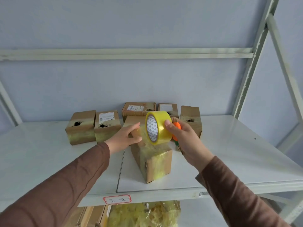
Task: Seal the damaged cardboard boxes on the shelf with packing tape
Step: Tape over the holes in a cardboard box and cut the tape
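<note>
1. Yellow-tinted roll of clear packing tape [158, 127] held upright above the near brown cardboard box [152, 161], which lies on the white metal shelf [229, 153] in front of the others.
2. Right hand [183, 138] grips the roll by its outer band, thumb on the front; an orange-handled cutter [177, 126] is tucked in the same hand behind the roll.
3. Left hand [126, 136] sits at the box's far top edge, fingers extended onto the free sheet of tape [142, 131] drawn out from the roll. Whether it pinches the tape end or only presses it down, cannot tell.
4. Near box already carries wrinkled yellowish tape on its top and front face.
5. Row of brown boxes with torn dark holes [82, 126] stands behind, near the wall, not yet in hand.
6. Judgement, doing the step well: keep the free end pinned flat, pull the roll toward the near edge under steady tension, low to the cardboard, so the strip lies without creases; smooth before cutting.
</note>
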`<act>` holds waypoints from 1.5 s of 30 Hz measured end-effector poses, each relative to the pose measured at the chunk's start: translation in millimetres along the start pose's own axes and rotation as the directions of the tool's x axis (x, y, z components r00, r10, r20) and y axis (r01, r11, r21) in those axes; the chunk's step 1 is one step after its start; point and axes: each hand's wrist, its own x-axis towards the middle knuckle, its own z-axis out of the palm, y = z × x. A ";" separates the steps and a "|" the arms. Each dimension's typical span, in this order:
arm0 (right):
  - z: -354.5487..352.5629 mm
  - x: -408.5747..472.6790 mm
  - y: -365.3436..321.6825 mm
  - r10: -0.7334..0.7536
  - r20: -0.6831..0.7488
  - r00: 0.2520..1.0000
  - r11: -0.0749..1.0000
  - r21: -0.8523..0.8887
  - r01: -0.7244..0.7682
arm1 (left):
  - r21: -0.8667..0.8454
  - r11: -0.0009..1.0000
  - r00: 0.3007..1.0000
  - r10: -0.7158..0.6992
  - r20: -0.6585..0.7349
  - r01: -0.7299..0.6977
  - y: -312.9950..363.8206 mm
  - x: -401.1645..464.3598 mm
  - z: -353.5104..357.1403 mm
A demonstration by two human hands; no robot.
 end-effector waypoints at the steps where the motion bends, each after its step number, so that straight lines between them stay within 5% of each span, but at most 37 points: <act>1: 3.4 -1.1 -6.0 0.015 -0.004 1.000 1.000 0.004 -0.015 | 0.022 1.000 1.000 0.001 0.026 -0.001 0.9 -0.7 -1.3; 12: -1.4 -67.6 14.0 0.363 -0.065 0.930 0.932 0.032 -0.361 | 0.166 0.986 0.997 -0.014 0.078 0.001 5.5 9.0 -4.8; 20: -10.2 -70.4 45.1 0.455 -0.068 0.888 0.890 -0.007 -0.456 | 0.546 0.829 0.989 0.057 0.137 -0.123 14.1 8.6 5.5; 25: -9.7 -66.7 52.6 0.452 -0.058 0.890 0.892 -0.009 -0.453 | 0.427 0.885 0.969 0.093 0.231 -0.187 25.4 2.0 6.0; 29: -6.0 -66.9 60.2 0.432 -0.072 0.899 0.902 0.008 -0.432 | 0.603 0.750 0.924 0.026 0.381 -0.270 35.7 -5.3 8.2; 31: -3.9 -65.7 61.9 0.432 -0.084 0.898 0.902 0.017 -0.432 | 0.593 0.724 0.922 0.158 0.355 -0.352 38.7 -16.5 19.9; 34: -4.6 -63.8 64.5 0.421 -0.074 0.904 0.907 0.024 -0.420 | 0.394 0.819 0.909 0.381 0.171 -0.417 34.2 -41.1 39.9; 40: -4.5 -67.0 74.0 0.373 -0.091 0.923 0.928 0.028 -0.372 | 0.527 0.744 0.909 0.381 0.171 -0.411 19.2 -46.0 47.0; 45: -5.0 -78.3 64.0 0.322 -0.044 0.946 0.943 0.099 -0.316 | 0.372 0.841 0.912 0.410 0.032 -0.392 26.3 -51.4 55.6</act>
